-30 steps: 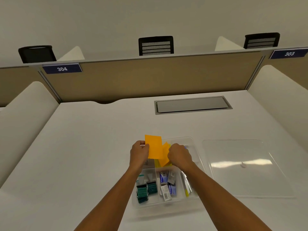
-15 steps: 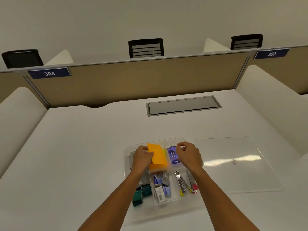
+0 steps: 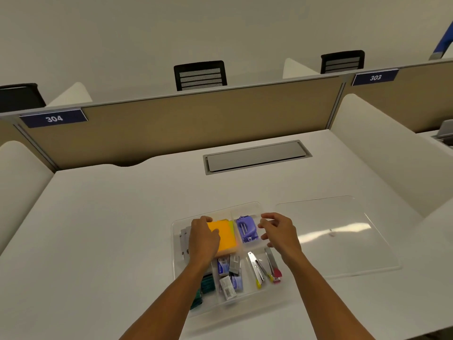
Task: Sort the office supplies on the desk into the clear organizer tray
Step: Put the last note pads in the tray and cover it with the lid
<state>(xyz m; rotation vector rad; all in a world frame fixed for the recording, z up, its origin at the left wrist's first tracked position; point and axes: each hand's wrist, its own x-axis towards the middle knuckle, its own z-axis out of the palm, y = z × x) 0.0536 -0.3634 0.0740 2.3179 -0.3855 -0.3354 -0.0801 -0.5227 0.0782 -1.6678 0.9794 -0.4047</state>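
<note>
The clear organizer tray [image 3: 177, 278] sits on the white desk near the front edge. An orange sticky-note pad [image 3: 226, 238] lies flat in its far middle compartment, with a yellow-green edge showing beneath. My left hand [image 3: 202, 238] rests on the pad's left side, fingers pressing it down. My right hand [image 3: 278, 229] hovers over the tray's far right corner, fingers spread and empty. A purple hole punch [image 3: 247, 229] sits between my hands. Staple boxes [image 3: 229, 276], staplers [image 3: 263, 267] and green binder clips [image 3: 204, 288] fill the near compartments.
The tray's clear lid [image 3: 335, 231] lies flat on the desk to the right. A grey cable hatch [image 3: 256, 157] is set into the desk further back. A tan partition [image 3: 186, 128] closes the far side, and white side panels flank the desk.
The orange pad went from held upright above the tray down flat into its compartment. My right hand let go of it and drew off to the right.
</note>
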